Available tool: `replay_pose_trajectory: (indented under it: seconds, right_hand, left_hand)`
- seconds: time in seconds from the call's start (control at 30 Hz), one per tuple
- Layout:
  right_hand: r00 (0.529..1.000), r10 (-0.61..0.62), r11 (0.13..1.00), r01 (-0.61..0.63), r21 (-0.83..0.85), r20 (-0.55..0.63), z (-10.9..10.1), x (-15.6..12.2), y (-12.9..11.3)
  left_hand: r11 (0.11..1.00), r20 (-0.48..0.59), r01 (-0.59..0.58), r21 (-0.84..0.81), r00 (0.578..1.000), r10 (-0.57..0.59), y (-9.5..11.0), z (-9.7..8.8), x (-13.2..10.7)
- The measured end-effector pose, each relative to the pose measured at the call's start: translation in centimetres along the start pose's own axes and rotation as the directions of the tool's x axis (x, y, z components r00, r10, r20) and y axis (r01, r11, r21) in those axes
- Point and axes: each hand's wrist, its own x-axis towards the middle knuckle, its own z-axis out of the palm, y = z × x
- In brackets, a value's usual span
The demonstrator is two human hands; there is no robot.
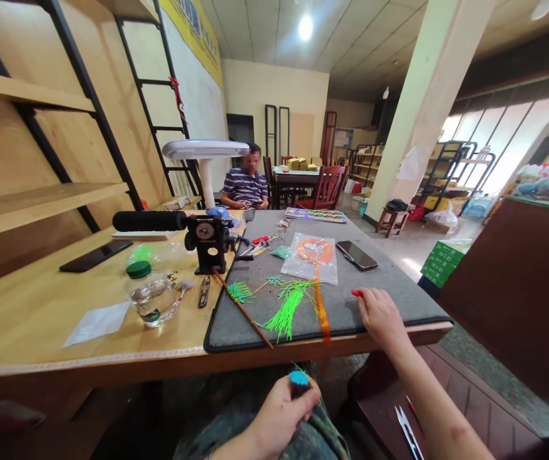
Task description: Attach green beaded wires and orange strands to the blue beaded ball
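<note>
My left hand (277, 412) is closed over my lap around a short, dark, cylindrical piece with a bright blue, rough-looking top (298, 378). A thin green strand sticks out beside it. Near the mat's front right, my right hand (383, 316) pinches a small red piece (356, 293), mostly hidden by the fingers. On the grey mat (265, 233) lies a bundle of bright green strands (290, 311). Left of it, a thin brown stick (250, 318) bears a row of blue-green knots or tufts (240, 292). An orange ribbon-like strand (321, 306) hangs over the table edge.
A clear bag with an orange coil (313, 252) and a phone (357, 255) lie on the mat. Leftward stand a black clamp-like device (210, 243), thread snips (204, 292) and a jar of water (154, 299). Scissors (407, 431) rest lower right. A seated person (246, 182) is beyond the table.
</note>
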Motion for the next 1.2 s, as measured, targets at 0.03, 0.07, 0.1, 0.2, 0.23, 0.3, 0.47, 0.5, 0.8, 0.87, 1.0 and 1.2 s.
replay_pose_trajectory:
  seconds: [0.03,0.07,0.1,0.2,0.23,0.3,0.47,0.5,0.8,0.87,1.0,1.2]
  right_hand:
    - [1.0,-0.01,1.0,0.01,-0.001,0.016,0.3,0.6,0.2]
    - [1.0,-0.013,1.0,0.013,-0.008,0.027,0.5,0.9,0.2]
    - [0.999,-0.011,1.0,0.011,-0.02,0.032,0.6,0.9,0.1]
    - [1.0,-0.012,1.0,0.012,-0.008,-0.019,0.3,-0.3,-1.7]
    - [0.998,-0.031,0.999,0.033,0.035,-0.054,0.1,-0.9,-2.8]
    - [0.989,-0.092,0.981,0.11,0.159,-0.116,-0.4,-1.9,-5.0]
    - [0.989,-0.129,0.957,0.142,0.251,-0.067,-0.8,-2.0,-8.4]
    - [0.991,-0.125,0.962,0.133,0.238,-0.049,-0.7,-1.7,-8.5]
    - [0.985,-0.07,0.991,0.05,0.127,0.16,-0.2,-1.5,-9.2]
    - [0.983,-0.055,0.995,0.039,0.097,0.174,-0.1,-1.8,-9.1]
    - [0.985,-0.08,0.988,0.058,0.141,0.154,0.2,-2.3,-8.8]
    - [0.974,-0.204,0.957,0.179,0.227,0.095,-0.4,-1.7,-10.6]
  left_hand:
    - [1.0,-0.012,-0.01,0.009,1.0,0.01,0.0,-0.1,0.0]
    - [0.999,-0.024,-0.025,0.021,0.999,0.026,0.0,-0.2,0.0]
    - [0.999,-0.033,-0.041,0.032,0.999,0.042,-0.1,-0.4,0.1]
    - [0.997,-0.051,-0.068,0.041,0.996,0.07,-0.6,-0.7,0.4]
    - [0.997,-0.05,-0.068,0.032,0.996,0.07,-0.7,-0.8,0.5]
    - [0.998,-0.04,-0.061,0.008,0.997,0.061,-1.1,-0.8,0.7]
    - [0.999,-0.01,-0.054,-0.005,0.999,0.054,-1.2,-0.8,0.8]
    - [0.998,-0.005,-0.058,0.0,0.998,0.058,-1.1,-0.8,0.8]
    - [0.998,0.03,-0.062,-0.009,0.998,0.063,-0.3,-0.8,0.7]
    - [0.998,0.028,-0.064,-0.017,0.998,0.065,-0.5,-0.9,0.7]
    - [0.998,0.021,-0.066,-0.021,0.998,0.066,-0.8,-1.1,0.6]
    - [0.994,0.014,-0.108,0.009,0.994,0.108,-0.3,-1.0,0.2]
